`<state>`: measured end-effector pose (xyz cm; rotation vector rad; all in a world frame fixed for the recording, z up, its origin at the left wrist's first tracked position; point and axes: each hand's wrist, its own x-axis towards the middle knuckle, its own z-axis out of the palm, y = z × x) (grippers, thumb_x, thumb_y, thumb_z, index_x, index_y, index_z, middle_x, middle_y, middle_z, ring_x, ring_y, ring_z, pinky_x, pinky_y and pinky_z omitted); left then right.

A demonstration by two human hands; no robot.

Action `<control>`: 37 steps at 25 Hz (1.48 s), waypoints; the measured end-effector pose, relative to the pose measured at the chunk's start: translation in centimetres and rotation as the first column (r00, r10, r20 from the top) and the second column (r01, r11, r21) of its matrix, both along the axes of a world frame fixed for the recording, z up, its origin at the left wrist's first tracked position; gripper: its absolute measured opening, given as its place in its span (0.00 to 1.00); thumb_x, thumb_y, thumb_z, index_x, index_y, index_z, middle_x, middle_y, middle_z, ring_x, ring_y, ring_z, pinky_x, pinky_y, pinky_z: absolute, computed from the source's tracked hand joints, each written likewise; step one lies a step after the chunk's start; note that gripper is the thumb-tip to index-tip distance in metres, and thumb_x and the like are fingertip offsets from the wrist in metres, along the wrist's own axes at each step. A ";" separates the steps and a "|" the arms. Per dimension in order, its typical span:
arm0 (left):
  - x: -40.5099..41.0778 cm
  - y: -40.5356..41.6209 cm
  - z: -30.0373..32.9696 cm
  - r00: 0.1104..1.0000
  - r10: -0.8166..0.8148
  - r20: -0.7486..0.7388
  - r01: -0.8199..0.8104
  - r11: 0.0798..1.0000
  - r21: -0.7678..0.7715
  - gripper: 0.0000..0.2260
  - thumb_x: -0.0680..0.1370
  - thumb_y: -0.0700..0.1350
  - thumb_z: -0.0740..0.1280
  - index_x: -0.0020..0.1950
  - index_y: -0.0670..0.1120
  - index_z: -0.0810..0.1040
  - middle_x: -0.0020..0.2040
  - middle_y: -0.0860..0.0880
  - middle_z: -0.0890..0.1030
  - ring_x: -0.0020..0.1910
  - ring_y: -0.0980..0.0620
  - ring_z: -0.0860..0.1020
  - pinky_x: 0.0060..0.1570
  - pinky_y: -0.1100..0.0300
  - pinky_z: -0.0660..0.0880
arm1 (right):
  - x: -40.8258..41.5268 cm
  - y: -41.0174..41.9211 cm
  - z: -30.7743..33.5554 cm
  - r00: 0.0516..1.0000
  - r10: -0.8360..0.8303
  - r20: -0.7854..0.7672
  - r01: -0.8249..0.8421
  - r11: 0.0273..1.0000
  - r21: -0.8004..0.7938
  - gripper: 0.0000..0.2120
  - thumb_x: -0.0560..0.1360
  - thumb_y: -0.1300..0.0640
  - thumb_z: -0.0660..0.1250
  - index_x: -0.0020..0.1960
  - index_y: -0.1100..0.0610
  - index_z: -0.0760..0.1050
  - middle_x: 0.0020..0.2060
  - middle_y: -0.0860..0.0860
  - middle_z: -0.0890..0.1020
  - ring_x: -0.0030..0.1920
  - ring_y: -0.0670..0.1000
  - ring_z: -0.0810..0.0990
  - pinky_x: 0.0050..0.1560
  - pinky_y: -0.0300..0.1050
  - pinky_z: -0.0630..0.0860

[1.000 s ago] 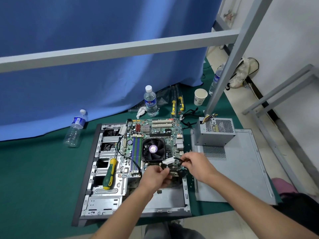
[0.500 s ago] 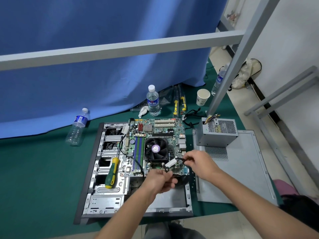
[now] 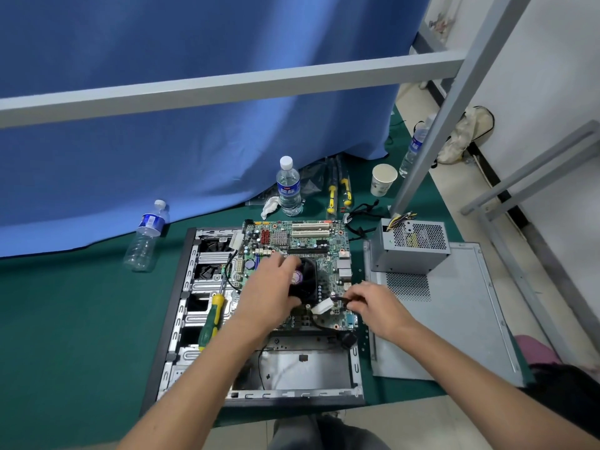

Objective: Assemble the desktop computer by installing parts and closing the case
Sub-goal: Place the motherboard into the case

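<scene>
Case (image 3: 181,319), open and lying flat on the green mat (image 3: 65,336), holds the motherboard (image 3: 311,241) in its far right part. The left hand (image 3: 269,290) lies over the black CPU fan (image 3: 306,280) at the board's middle, fingers curled around the fan's left and near edges, gripping it. The right hand (image 3: 373,303) sits just right of the fan, pinching a black cable (image 3: 339,300) that ends in a white connector (image 3: 321,308) just above the board's near edge. A green and yellow screwdriver (image 3: 212,316) rests on the drive bays in the left of the case. Right of the case lies the grey side panel (image 3: 454,319), with the power supply (image 3: 410,246) standing on its far end. Beyond the case stand a water bottle (image 3: 289,186) and a paper cup (image 3: 383,180); another bottle (image 3: 146,235) lies to the far left by the blue curtain (image 3: 194,141).
</scene>
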<state>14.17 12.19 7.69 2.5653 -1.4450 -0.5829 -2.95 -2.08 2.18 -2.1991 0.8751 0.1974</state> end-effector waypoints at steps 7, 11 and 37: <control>2.2 -3.0 -0.4 0.984 -0.159 0.076 0.132 0.952 0.277 0.41 0.65 0.51 0.81 0.74 0.47 0.67 0.64 0.48 0.74 0.63 0.47 0.73 0.59 0.53 0.74 | -0.6 -0.7 -0.1 0.847 -0.526 0.075 0.416 0.745 0.521 0.14 0.77 0.72 0.62 0.50 0.57 0.82 0.46 0.53 0.82 0.45 0.49 0.82 0.44 0.39 0.81; 2.0 -3.2 -0.5 0.984 -0.143 0.110 0.108 0.955 0.277 0.40 0.63 0.51 0.82 0.72 0.48 0.69 0.61 0.49 0.74 0.61 0.47 0.75 0.54 0.53 0.76 | -0.9 -0.5 -0.4 0.948 -0.311 0.072 0.270 0.902 0.336 0.10 0.77 0.66 0.67 0.53 0.53 0.82 0.46 0.46 0.82 0.48 0.45 0.81 0.50 0.38 0.79; 1.5 -3.0 -1.0 0.996 -0.041 0.082 0.020 0.971 0.239 0.44 0.64 0.47 0.82 0.76 0.50 0.66 0.70 0.49 0.71 0.67 0.47 0.72 0.60 0.51 0.76 | 0.1 0.2 -1.5 0.926 0.374 -0.053 -0.371 0.875 -0.310 0.14 0.82 0.53 0.61 0.62 0.57 0.77 0.53 0.50 0.74 0.54 0.49 0.70 0.58 0.42 0.70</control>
